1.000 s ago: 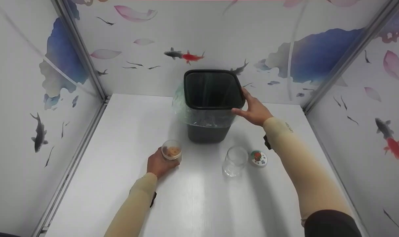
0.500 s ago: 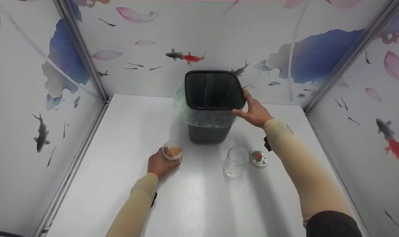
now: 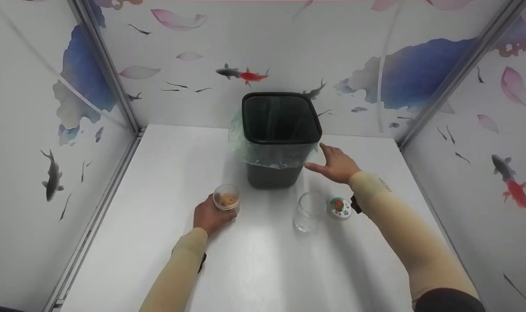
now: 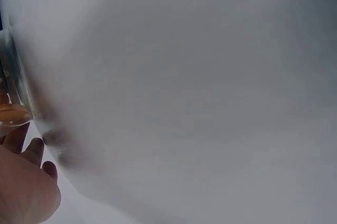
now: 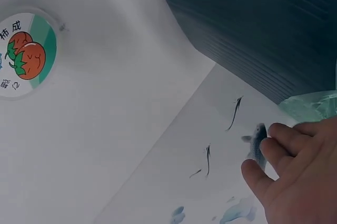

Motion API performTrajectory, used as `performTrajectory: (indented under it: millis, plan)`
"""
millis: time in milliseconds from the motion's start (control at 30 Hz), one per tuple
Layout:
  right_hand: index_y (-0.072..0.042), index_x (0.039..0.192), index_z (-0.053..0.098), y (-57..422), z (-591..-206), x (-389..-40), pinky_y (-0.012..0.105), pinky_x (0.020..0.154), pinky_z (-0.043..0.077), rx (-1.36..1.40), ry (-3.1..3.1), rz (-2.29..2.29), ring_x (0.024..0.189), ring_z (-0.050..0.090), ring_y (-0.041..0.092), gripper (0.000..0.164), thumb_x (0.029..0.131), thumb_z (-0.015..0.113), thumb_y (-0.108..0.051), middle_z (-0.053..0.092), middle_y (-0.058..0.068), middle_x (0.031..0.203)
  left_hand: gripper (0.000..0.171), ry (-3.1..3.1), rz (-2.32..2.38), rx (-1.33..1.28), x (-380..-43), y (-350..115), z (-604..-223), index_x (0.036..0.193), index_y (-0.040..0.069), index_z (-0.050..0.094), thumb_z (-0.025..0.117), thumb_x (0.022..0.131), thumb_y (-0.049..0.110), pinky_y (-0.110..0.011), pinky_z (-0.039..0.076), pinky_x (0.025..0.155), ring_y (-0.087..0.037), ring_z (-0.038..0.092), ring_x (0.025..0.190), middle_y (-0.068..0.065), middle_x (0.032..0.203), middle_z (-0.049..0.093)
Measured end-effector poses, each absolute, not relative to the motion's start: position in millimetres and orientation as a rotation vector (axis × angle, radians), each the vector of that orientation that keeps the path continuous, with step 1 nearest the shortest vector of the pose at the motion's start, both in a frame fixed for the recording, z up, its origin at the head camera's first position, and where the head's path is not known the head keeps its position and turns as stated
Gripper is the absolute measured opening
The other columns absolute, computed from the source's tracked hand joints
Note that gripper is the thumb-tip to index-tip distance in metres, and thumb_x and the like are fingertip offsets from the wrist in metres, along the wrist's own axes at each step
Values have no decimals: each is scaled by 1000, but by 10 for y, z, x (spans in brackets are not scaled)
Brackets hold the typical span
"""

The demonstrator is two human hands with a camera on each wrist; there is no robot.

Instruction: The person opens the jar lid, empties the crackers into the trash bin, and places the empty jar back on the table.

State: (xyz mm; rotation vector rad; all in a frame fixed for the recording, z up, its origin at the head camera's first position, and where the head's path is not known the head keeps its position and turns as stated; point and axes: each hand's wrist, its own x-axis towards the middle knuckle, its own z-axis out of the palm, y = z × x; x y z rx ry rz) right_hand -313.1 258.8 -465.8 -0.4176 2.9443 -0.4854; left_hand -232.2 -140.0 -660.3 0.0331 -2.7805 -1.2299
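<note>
My left hand [image 3: 213, 216] is wrapped round a clear jar [image 3: 226, 197] standing left of centre on the white table. Orange-brown pieces, like cookies, show inside it through the open top. A dark waste bin [image 3: 276, 175] with a black rim stands upright at the back, lined with a thin greenish bag [image 3: 267, 156] folded over its outside. Beside the bin's right side is my right hand [image 3: 338, 167], below the rim, thumb and fingers spread and holding nothing. In the right wrist view its fingers [image 5: 287, 140] extend near the hanging bag [image 5: 313, 105].
A second clear jar [image 3: 308, 212] stands in front of the bin, right of centre. Next to it lies a round white lid [image 3: 341, 209] printed with orange fruit, also large in the right wrist view. Patterned wall panels [image 3: 180, 99] close off the back and both sides.
My right hand has let go of the bin's rim and moved down and slightly toward me along its right side. The left hand and the jar stay in place.
</note>
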Motion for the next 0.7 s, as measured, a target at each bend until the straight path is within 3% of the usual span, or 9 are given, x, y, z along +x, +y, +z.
performTrajectory:
  millis: [200,433,700]
  plan:
    - [1,154,30,2466,-4668,-2969,56,113,27,-553,2927,-339,142,31,41,108,85,44,-81,35,24,154,92,-2771,-1204,33,-2319,-1404,-6621,136,0,53,90,65,46,-47,46,99,-35,60,115,-17,123,65]
    - [1,136,58,2258,-4590,-2747,52,110,35,-664,2903,-131,132,46,40,104,83,39,-86,58,20,136,93,-2765,-1230,35,-2331,-1398,-6624,136,0,54,90,63,46,-47,47,98,-34,61,114,-17,122,66]
    - [-3,136,60,1974,-4600,-2570,50,109,37,-810,2789,-65,129,51,35,102,82,38,-87,61,15,133,92,-2781,-1206,40,-2333,-1405,-6615,134,0,54,90,64,46,-47,47,97,-34,61,112,-17,120,67]
